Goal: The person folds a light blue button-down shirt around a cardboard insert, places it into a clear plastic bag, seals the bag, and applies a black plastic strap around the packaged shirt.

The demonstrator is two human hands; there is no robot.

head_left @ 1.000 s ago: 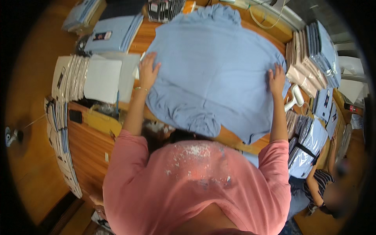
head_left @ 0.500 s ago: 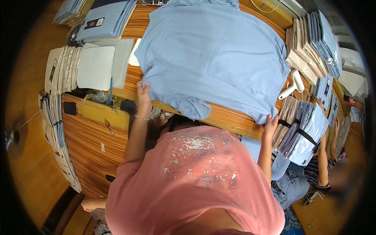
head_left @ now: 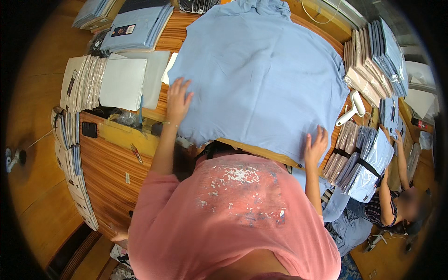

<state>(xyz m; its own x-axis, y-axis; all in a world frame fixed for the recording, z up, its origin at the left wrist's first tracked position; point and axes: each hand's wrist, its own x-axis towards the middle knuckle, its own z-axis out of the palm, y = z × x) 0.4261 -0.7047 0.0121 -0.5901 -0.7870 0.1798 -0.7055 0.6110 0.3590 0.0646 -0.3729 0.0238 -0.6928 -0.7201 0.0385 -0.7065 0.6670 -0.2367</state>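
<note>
Blue shirt (head_left: 261,74), near hem perhaps behind pink torso (head_left: 238,214).

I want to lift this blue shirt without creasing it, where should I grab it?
Probably the near hem of the light blue shirt, pinched at both corners from the person's side: it lies flat, and the left hand and right hand already rest there.

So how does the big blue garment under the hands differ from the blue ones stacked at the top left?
The blue garment lies spread open, one layer covering much of the wooden table; the folded blue stack is compact, piled and carries a dark tag. Both hands, left hand and right hand, press the spread one; nobody touches the stack. Both look the same light blue.
</note>
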